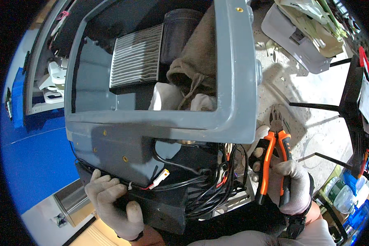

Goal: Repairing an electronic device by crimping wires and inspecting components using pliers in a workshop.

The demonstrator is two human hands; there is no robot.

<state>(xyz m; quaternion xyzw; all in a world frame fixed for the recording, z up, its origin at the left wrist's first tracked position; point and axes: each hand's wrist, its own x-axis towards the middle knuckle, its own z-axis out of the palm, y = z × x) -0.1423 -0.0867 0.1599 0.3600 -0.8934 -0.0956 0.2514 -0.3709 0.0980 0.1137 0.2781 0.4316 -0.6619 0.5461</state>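
In my gloved right hand (293, 180) are pliers (269, 164) with orange and black handles, their jaws pointing away from me. My gloved left hand (112, 201) rests against a black housing (151, 209), its thumb apart from the fingers. By those fingertips a black cable runs along the housing, with a small white tie on it. A white connector (160, 179) on thin red and black wires sticks up from the cable. Bundled black cables (211, 197) hang in loops between my hands. Above them sits a grey open-topped bin (237, 82).
Inside the bin lie a pleated filter (137, 57), a brown cloth bag (196, 53) and a dark container (178, 35). To the right stand a white bin (289, 39) and a black-legged stand (352, 98). Plastic bottles (342, 194) are at lower right; a blue surface (37, 160) lies left.
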